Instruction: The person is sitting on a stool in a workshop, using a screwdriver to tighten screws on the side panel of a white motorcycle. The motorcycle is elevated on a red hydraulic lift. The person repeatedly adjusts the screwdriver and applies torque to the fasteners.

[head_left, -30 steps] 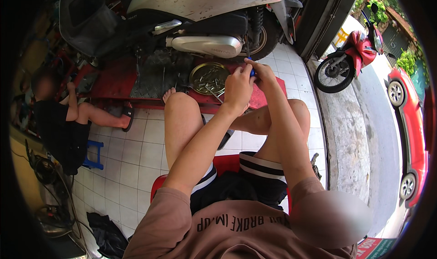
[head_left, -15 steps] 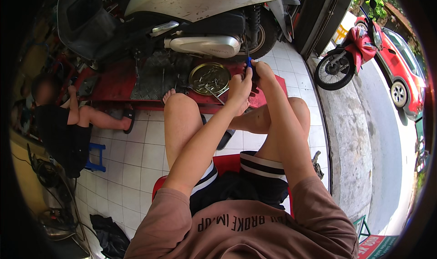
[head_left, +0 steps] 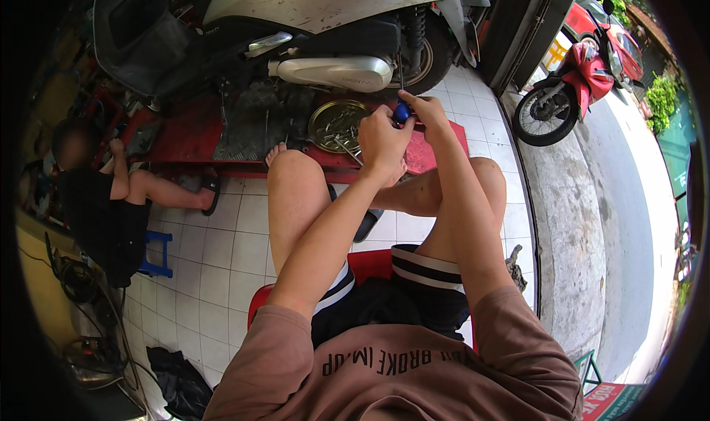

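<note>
Both my hands meet in front of the scooter (head_left: 336, 73), at a screwdriver with a blue handle (head_left: 401, 113). Its thin shaft points away from me, toward the gap between the silver engine cover and the rear wheel (head_left: 427, 66); where the tip ends is hard to see. My left hand (head_left: 381, 141) has its fingers curled at the handle's left side, with the thumb against its near end. My right hand (head_left: 427, 112) grips from the right, fingers at the handle's far end by the shaft. Left of my hands, a round metal tray (head_left: 311, 129) holds several bolts and small parts.
The scooter stands over a low red platform (head_left: 185, 141) with a dark plate. At far left a person (head_left: 96, 192) sits by a blue stool (head_left: 158, 254). A red motorbike (head_left: 577, 88) is parked outside at right. A black bag (head_left: 177, 380) lies on the tiles.
The blue handle has come slightly nearer to me. My left hand has shifted a little left, its fingers now curled at the handle. Outside, the red car has moved farther up the road.
</note>
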{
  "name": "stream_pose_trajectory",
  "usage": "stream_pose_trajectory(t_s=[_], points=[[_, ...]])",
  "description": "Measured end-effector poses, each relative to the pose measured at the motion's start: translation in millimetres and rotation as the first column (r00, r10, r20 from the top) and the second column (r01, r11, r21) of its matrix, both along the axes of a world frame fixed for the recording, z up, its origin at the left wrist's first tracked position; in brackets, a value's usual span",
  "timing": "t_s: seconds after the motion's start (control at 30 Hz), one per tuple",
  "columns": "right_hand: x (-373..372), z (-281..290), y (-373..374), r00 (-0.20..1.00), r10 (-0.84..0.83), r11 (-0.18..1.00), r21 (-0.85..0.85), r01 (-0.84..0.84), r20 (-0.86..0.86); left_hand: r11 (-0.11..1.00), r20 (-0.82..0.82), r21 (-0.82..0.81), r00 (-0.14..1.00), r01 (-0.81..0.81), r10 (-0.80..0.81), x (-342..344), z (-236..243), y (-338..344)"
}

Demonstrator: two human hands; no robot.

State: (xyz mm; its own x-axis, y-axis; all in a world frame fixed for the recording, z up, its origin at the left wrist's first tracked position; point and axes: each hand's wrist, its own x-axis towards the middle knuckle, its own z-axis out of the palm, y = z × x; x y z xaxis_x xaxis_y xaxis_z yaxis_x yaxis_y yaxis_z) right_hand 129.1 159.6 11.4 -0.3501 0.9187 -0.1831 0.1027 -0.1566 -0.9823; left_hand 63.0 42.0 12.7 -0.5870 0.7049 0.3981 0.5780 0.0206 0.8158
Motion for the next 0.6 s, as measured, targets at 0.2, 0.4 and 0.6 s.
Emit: stream_pose_trajectory(t_s=[0.2, 0.4, 0.6], points=[[0.1, -1.8, -0.8, 0.996, 0.044, 0.999, -0.020, -0.045, -0.077, 0.988, -0.400, 0.121, 0.916, 0.095, -0.039, 2.0, -2.4, 0.0], [-1.5, -3.5, 5.3, 0.996, -0.074, 0.994, -0.087, 0.070, -0.044, 0.987, -0.043, -0.088, 0.989, 0.136, -0.140, 6.2, -7.9, 1.6], [-2.4, -9.5, 10.8, 0.972, -0.014, 0.977, -0.209, -0.037, -0.235, 0.953, 0.259, -0.168, 0.944, 0.252, -0.204, 14.6, -10.3, 3.5]])
